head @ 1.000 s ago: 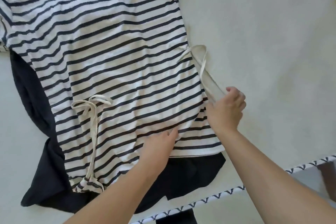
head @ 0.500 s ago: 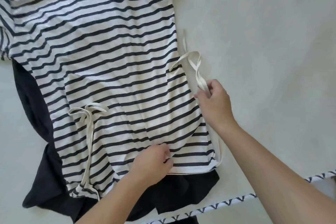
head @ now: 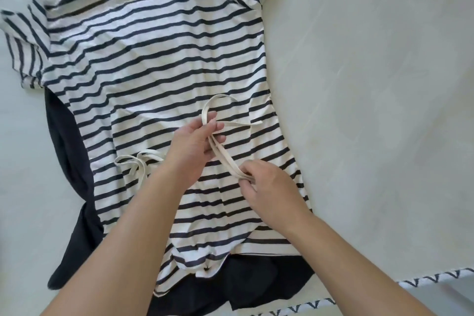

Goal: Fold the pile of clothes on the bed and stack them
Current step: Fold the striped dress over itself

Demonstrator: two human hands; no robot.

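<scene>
A white top with dark stripes [head: 159, 64] lies spread flat on the pale bed sheet [head: 372, 84], neckline at the top of the view. A dark garment [head: 69, 151] lies under it and shows at the left and bottom. Over the middle of the top, my left hand [head: 195, 146] pinches the cream tie strap [head: 223, 154] near its loop. My right hand [head: 266, 185] pinches the same strap lower down, doubled between its fingers. A second cream tie [head: 138, 164] lies bunched on the top's left side.
The bed's edge with a dark zigzag trim [head: 423, 282] runs along the bottom right. The pale sheet stretches to the right of the clothes.
Both hands have moved up over the middle of the top. The right hand carried the side strap inward from the right edge, and the left hand left the hem and took hold of the strap.
</scene>
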